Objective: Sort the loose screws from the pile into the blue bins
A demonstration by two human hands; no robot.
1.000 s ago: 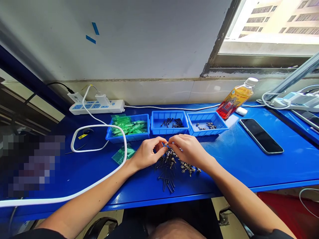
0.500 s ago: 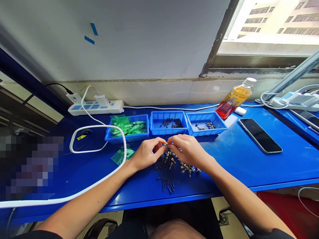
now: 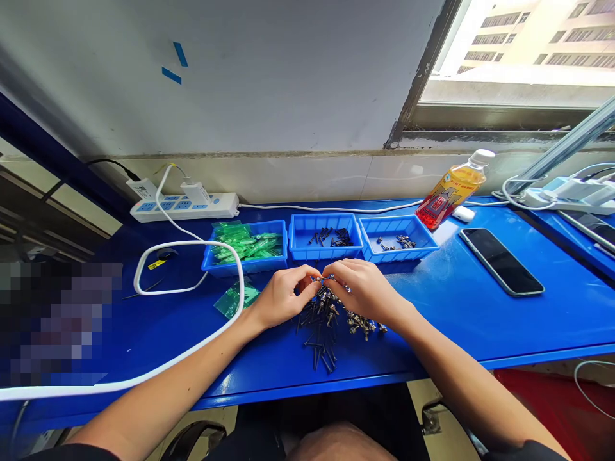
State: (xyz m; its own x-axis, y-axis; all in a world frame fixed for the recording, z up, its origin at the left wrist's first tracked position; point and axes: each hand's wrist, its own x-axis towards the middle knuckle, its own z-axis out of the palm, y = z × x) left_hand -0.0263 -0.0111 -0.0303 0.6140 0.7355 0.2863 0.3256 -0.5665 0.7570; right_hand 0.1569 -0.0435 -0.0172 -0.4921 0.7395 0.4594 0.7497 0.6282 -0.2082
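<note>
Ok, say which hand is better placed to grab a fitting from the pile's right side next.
Likely the right hand: the metal fittings on that side lie close by it, while the left hand is farther off. Both hands pinch a small part, so the right might need freeing first.

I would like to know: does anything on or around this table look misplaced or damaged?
Yes. Some green packaging lies on the table, outside the left blue tray holding similar pieces, and the white cable passes in front of both in this view. The window frame looks chipped and patchy, perhaps worn.
</note>
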